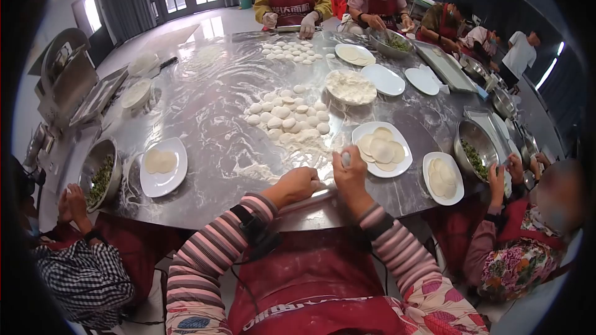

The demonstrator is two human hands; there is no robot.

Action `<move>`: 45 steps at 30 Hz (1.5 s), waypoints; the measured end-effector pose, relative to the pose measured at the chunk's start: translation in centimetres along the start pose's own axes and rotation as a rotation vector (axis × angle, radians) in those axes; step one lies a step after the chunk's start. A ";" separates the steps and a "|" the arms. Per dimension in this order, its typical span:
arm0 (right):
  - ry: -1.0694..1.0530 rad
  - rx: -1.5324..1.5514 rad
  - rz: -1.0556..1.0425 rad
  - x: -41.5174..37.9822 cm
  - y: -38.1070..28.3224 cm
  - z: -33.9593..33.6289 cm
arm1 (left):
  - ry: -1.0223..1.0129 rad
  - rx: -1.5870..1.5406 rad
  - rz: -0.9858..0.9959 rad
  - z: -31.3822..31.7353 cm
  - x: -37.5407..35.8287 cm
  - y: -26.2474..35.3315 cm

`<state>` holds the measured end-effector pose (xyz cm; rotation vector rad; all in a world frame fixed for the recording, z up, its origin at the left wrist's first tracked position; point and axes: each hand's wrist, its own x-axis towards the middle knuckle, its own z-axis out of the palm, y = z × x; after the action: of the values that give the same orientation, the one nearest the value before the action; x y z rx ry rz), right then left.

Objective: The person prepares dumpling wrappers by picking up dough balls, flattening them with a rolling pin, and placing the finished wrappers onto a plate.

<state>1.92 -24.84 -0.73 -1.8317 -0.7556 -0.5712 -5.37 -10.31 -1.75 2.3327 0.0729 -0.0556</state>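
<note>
My right hand [351,180] is closed around what looks like a rolling pin [346,159], its pale rounded end poking out above the fist. To its left, my left hand [293,186] is closed at the near table edge; its fingertips point toward the right hand, and what they hold is hidden. A pale patch shows between the two hands, too small to make out. Just beyond them lies loose flour [304,149], with a heap of flattened dough pieces [288,111] behind it. A white plate [403,164] of round dough wrappers [381,149] stands beside my right hand.
A bowl of flour [351,89] and empty white plates [383,80] stand farther back. Metal bowls of green filling [99,177] [477,149] flank me, near neighbours' hands. More wrapper plates [180,177] [456,192] sit left and right. People in red aprons work around the metal table [205,124].
</note>
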 end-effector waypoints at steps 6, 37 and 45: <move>-0.041 0.143 0.242 -5.1 -0.6 -4.1 | -0.101 -0.030 -0.037 -0.9 -1.5 -1.6; -0.158 0.263 0.085 -5.4 -1.0 -6.4 | 0.252 0.720 0.082 -2.9 17.5 1.9; -0.127 0.186 0.012 -3.7 -1.3 -5.8 | -0.002 0.499 0.164 -4.4 15.6 -2.3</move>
<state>-1.79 -30.72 -0.35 -1.7102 -0.8528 -0.3665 10.13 -5.00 -1.40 2.8278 -0.1508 0.0085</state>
